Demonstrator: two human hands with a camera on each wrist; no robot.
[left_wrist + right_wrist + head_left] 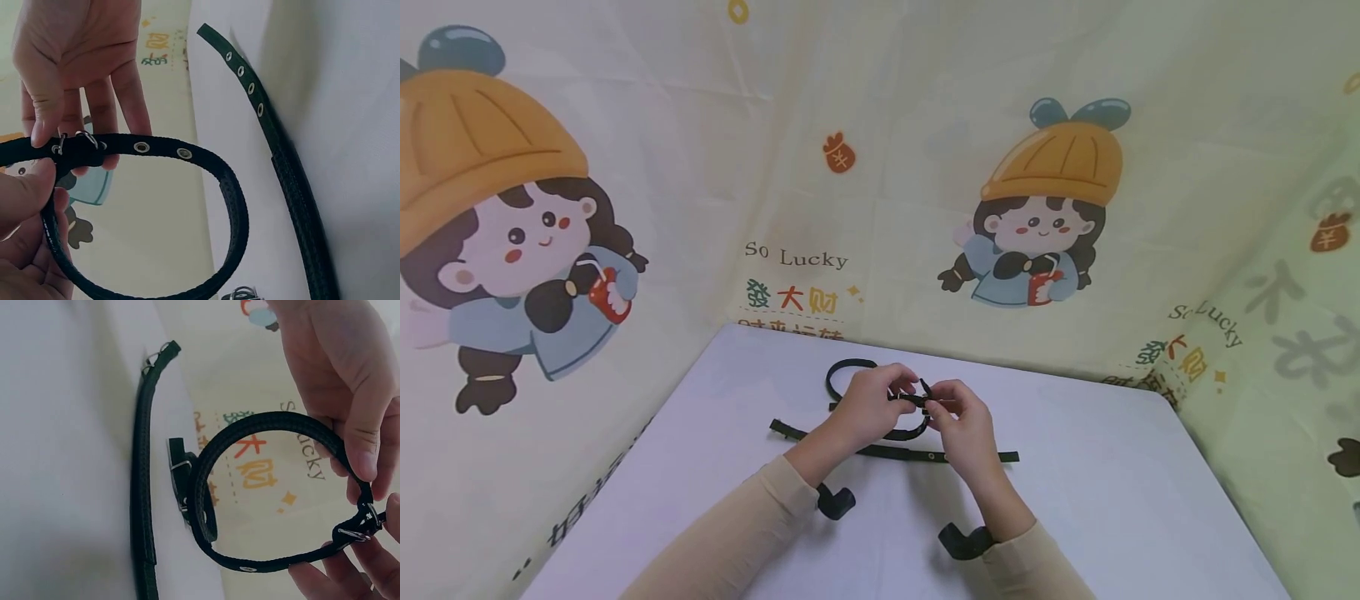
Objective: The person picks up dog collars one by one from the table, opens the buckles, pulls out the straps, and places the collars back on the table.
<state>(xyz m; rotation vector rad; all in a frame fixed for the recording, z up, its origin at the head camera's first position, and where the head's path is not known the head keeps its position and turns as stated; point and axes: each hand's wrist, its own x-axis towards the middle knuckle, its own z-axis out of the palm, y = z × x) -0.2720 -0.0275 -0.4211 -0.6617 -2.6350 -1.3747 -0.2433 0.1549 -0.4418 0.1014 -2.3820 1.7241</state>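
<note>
Both hands hold a black dog collar (234,206) with metal eyelets, raised above the table and bent into a loop. My left hand (868,404) pinches it near the metal buckle (373,515). Thumb and fingers of my right hand (966,421) grip the strap on the other side of the buckle, where a short strap end sticks up between the hands. A metal D-ring (353,535) sits beside the buckle. Behind my left hand, a second black collar (831,379) rests on the table in a closed loop. Part of that loop is hidden.
A third collar (887,452) lies stretched out on the white table (1097,492) below my hands, eyelets toward the right and metal rings at its left end. Black bent pieces (966,542) hang by both wrists. Printed cloth walls (887,250) surround the table.
</note>
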